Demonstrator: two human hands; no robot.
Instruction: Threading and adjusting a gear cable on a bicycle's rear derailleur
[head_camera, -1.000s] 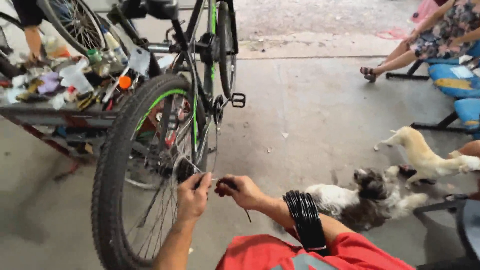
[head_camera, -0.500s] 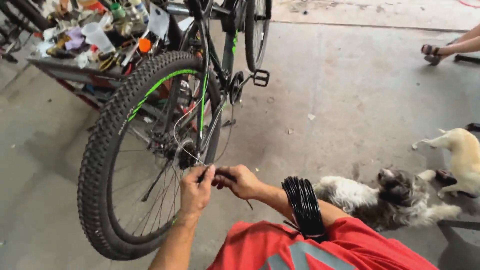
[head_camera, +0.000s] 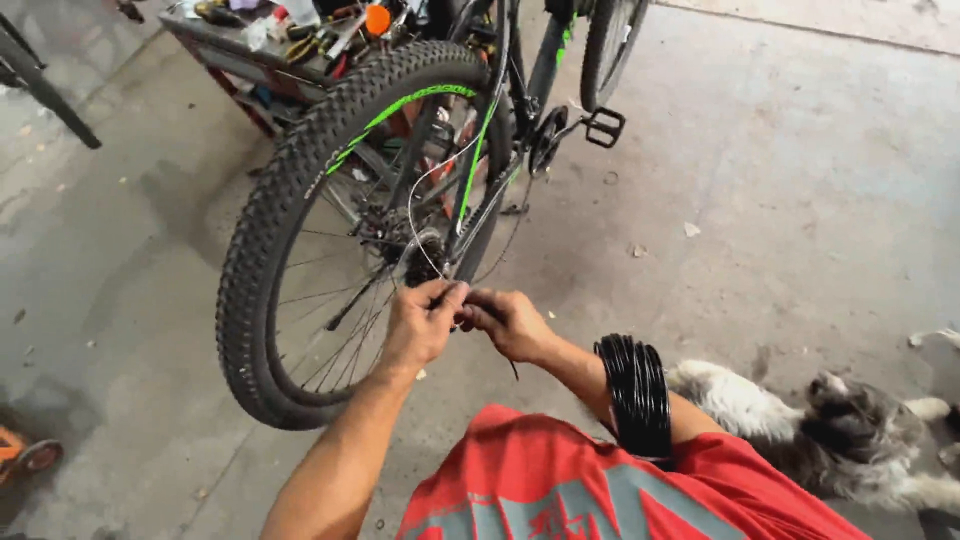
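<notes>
- The left hand (head_camera: 422, 322) is closed, its fingertips pinching the end of a thin silvery wire cable (head_camera: 418, 215) that loops up toward the bicycle frame.
- The right hand (head_camera: 508, 322) is curled shut just beside the left, touching it, gripping a small dark tool (head_camera: 512, 368) whose thin tip pokes out below the palm; its kind cannot be told.
- A coil of black cable housing (head_camera: 635, 395) is looped around the right forearm.
- Both hands sit just in front of the knobbly black rear bicycle tyre with green rim stripes (head_camera: 300, 180), near its hub.
- A cluttered metal tabletop of tools (head_camera: 235, 45) stands behind the wheel.
- A shaggy grey and white dog (head_camera: 830, 430) lies on the concrete floor (head_camera: 780, 150), near the right elbow.
</notes>
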